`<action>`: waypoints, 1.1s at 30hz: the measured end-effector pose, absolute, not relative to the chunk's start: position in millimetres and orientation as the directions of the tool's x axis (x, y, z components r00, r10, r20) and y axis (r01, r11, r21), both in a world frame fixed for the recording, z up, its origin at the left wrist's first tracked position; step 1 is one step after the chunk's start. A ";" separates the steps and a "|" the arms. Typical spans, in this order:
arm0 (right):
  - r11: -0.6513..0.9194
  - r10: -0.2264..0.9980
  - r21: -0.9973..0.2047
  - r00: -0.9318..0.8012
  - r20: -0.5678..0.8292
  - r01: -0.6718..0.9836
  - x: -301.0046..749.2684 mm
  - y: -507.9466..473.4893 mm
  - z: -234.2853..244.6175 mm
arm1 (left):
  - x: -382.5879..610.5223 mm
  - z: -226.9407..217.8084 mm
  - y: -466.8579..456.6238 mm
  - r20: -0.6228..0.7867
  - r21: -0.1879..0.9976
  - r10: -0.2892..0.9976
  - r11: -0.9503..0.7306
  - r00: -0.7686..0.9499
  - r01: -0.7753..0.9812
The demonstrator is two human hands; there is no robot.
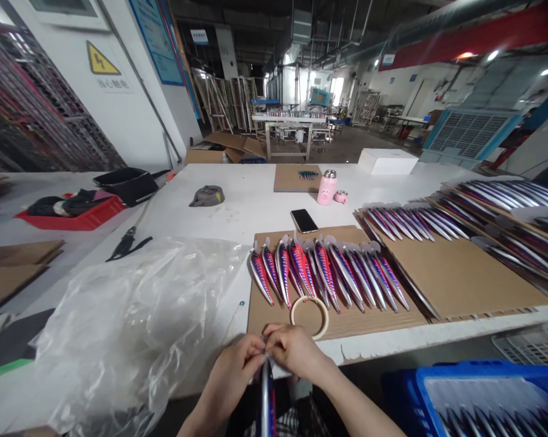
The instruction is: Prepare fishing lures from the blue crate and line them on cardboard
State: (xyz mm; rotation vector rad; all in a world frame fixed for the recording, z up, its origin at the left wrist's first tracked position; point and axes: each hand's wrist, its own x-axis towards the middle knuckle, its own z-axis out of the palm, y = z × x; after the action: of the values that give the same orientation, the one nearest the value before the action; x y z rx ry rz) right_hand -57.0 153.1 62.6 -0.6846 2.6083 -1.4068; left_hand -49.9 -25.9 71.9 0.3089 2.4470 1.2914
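Note:
My left hand [237,364] and my right hand [294,349] meet at the table's near edge, fingers pinched together on the top end of a long purple and silver fishing lure [267,394] that points down toward my lap. Just beyond my fingers a roll of tape [309,317] lies on a cardboard sheet [274,315]. On that sheet a row of several similar purple and red lures [328,273] lies side by side, tips toward me.
A large clear plastic bag [128,328] lies to my left. A phone [304,221], a pink bottle [327,187], scissors [127,243], a red tray [73,215] and more lures on cardboard [483,224] are on the white table [237,206]. A blue crate [478,394] sits at lower right.

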 end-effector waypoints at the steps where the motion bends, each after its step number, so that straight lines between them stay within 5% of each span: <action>1: 0.471 -0.431 -0.815 -0.894 0.121 -0.337 -56.7 153.6 62.6 | -50.1 73.3 -24.6 -0.209 0.816 0.347 0.577 -0.914 0.033; 11: 0.437 -0.435 -0.832 -0.890 0.139 -0.343 -53.1 155.8 67.9 | -50.5 79.8 -21.5 -0.180 0.733 0.330 0.673 -0.927 0.098; 17: 0.439 -0.365 -0.840 -0.918 0.158 -0.319 -48.8 150.3 62.4 | -51.1 74.2 -25.6 -0.100 0.777 0.364 0.610 -0.926 0.156; 23: 0.435 -0.336 -0.841 -0.925 0.179 -0.321 -45.8 149.6 63.9 | -45.0 57.2 -23.7 0.003 0.790 0.204 0.600 -0.979 0.127; 33: 0.486 -0.245 -0.835 -0.958 0.152 -0.257 -44.0 145.0 56.6 | -36.4 58.1 -21.9 0.000 0.848 0.256 0.512 -0.967 0.135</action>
State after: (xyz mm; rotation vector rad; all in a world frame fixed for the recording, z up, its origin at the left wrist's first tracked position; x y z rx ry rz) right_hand -44.0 145.0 56.6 -0.4592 2.7185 -1.5319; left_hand -36.4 -21.9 58.1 0.3404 2.6208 1.4540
